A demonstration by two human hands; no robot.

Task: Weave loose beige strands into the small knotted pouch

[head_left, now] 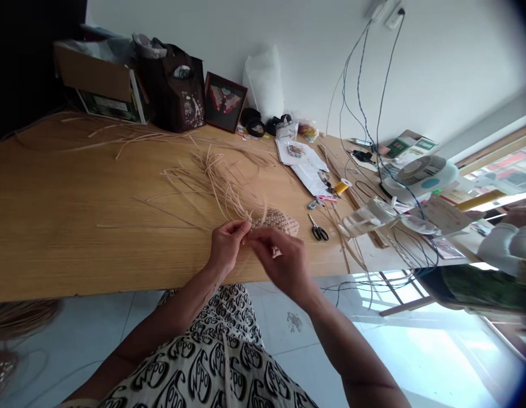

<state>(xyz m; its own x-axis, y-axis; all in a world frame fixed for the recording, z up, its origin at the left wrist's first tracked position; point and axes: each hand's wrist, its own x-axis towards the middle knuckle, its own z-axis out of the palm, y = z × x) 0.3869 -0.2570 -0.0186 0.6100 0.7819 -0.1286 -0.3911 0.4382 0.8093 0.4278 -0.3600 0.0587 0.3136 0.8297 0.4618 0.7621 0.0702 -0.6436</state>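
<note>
A tan woven piece (282, 220) lies near the table's front edge, partly hidden behind my right hand. Long loose strands (220, 181) fan out from its left end toward the back and left. My left hand (227, 243) pinches the strands where they leave the weave, thumb and forefinger pressed together. Close beside it, my right hand (282, 255) is closed with its fingertips at the same spot, apparently on a strand; the exact grip is too small to see clearly. Black-handled scissors (319, 229) rest just right of the woven piece.
More long strands (161, 136) lie along the back of the wooden table (54, 226). A dark bag (173, 90), a framed picture (224, 102) and papers (308, 170) stand or lie behind. At right are a yellow thread spool (343, 186), a clear jar (369, 217), cables and another person's sleeve (501, 243).
</note>
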